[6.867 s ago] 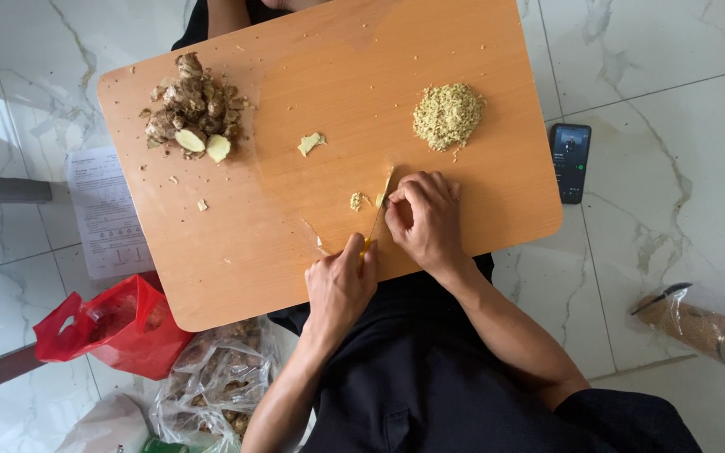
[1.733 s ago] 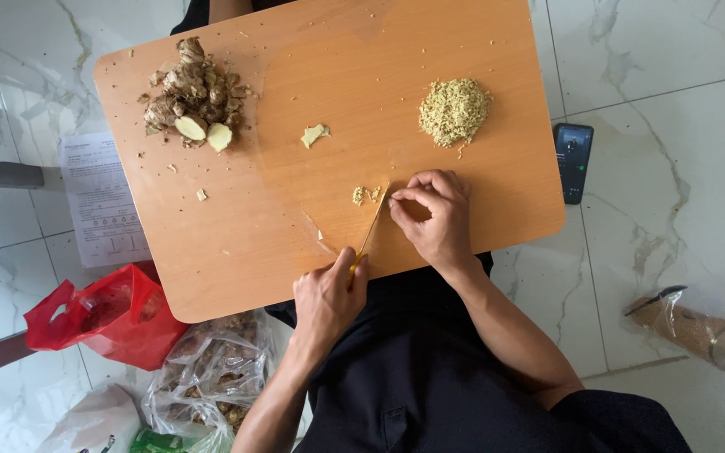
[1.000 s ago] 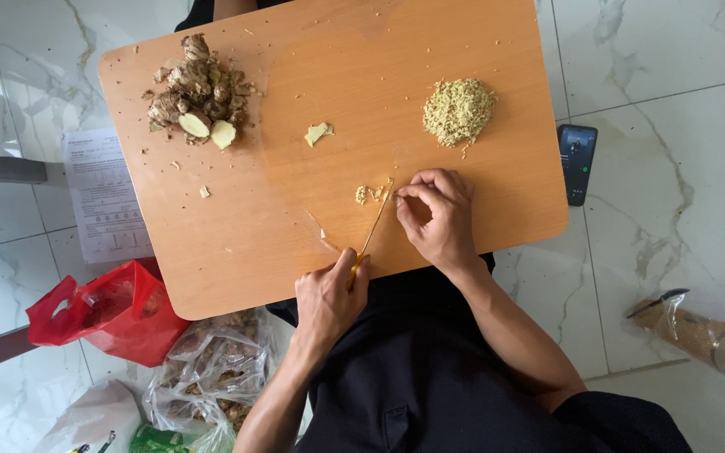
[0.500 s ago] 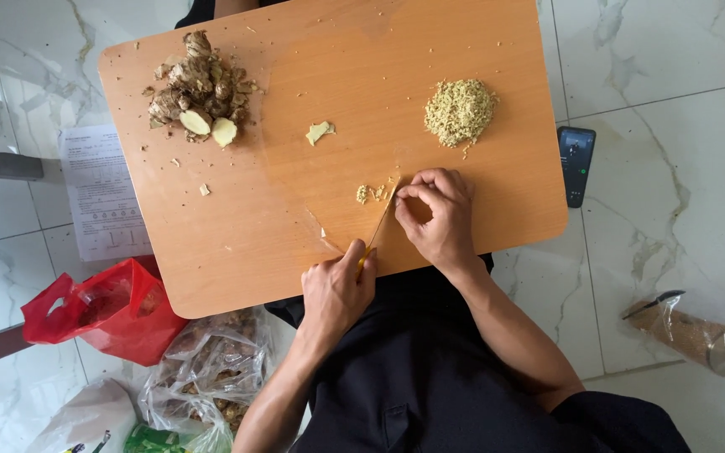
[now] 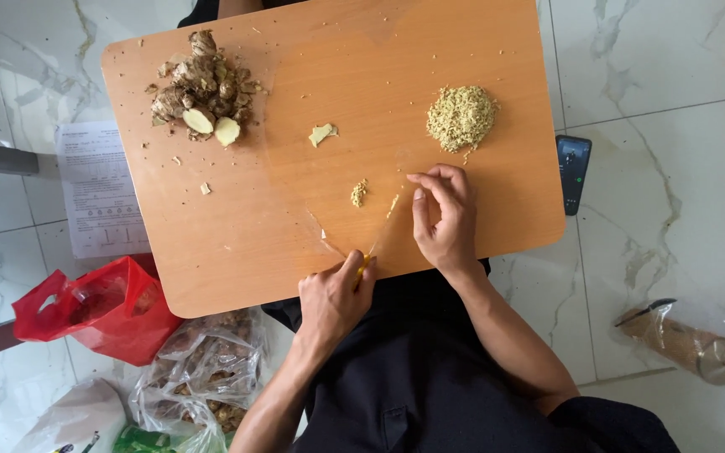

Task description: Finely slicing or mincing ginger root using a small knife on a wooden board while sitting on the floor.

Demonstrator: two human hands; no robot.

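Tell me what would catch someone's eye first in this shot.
Probably the person's left hand gripping a yellow-handled knife at the near edge of the wooden board, with the right hand beside the blade. Next, the heap of ginger roots at the far left corner and the mound of minced ginger at the far right.
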